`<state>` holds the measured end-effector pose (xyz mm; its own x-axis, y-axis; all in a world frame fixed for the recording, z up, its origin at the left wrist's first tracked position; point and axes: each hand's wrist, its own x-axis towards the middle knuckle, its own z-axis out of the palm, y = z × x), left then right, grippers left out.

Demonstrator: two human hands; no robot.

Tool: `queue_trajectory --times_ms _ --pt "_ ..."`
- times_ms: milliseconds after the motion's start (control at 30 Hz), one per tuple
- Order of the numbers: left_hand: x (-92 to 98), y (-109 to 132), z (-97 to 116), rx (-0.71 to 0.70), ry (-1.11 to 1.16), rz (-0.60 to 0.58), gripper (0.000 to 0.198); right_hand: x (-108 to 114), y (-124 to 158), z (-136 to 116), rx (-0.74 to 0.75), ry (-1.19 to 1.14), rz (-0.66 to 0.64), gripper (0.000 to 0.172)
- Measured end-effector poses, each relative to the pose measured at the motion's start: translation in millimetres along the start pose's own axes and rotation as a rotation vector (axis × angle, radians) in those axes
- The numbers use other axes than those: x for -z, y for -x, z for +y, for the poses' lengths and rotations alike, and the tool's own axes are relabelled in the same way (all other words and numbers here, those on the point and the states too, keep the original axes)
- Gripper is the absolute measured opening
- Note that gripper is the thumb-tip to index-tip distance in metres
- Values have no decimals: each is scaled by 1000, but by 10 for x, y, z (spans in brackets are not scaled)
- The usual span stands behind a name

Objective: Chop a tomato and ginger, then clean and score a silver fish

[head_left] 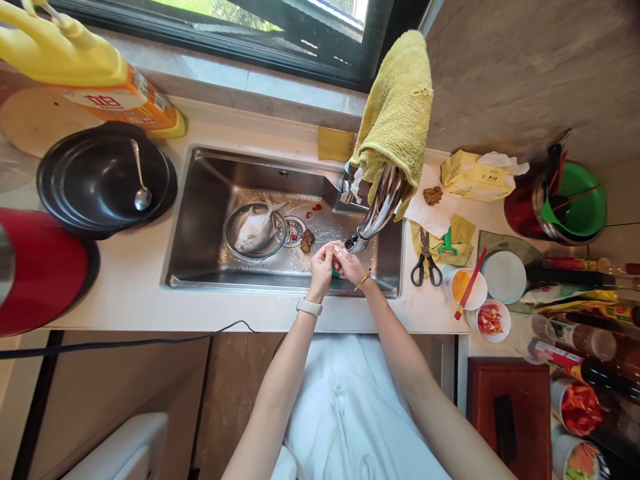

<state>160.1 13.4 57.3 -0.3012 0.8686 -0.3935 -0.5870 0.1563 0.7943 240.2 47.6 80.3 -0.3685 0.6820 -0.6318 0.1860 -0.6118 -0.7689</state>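
My left hand (321,265) and my right hand (350,265) meet over the steel sink (200,220), just under the spout of the chrome tap (379,203). Their fingers are curled and pressed together around something small that I cannot make out. A whole silvery fish (256,228) lies in a round metal bowl (233,245) to the left of my hands, inside the sink. Brown and red scraps (307,240) sit by the drain (293,231). A yellow towel (397,113) hangs over the tap.
A black pot (75,187) with a ladle and a yellow oil bottle (90,67) stand left of the sink. Scissors (426,263), small bowls (493,320), chopsticks, bottles and a green funnel in a pot (575,207) crowd the right counter. A black cable (125,343) runs along the front edge.
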Motion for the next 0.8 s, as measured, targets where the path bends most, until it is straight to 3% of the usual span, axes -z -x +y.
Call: queue_trajectory --times_ms 167,267,433,600,800 --pt "-71 54 3 -101 -83 68 34 -69 -133 43 -109 -95 304 51" --pt "-109 59 -5 -74 -33 181 32 -87 -170 60 -164 -93 280 54" --pt "-166 35 -26 168 177 242 40 -80 -151 116 -88 4 198 53" --pt "-223 26 -79 130 264 439 25 -62 -209 192 54 249 353 39" --pt "-257 40 -115 160 255 362 27 -13 -356 304 58 364 539 25"
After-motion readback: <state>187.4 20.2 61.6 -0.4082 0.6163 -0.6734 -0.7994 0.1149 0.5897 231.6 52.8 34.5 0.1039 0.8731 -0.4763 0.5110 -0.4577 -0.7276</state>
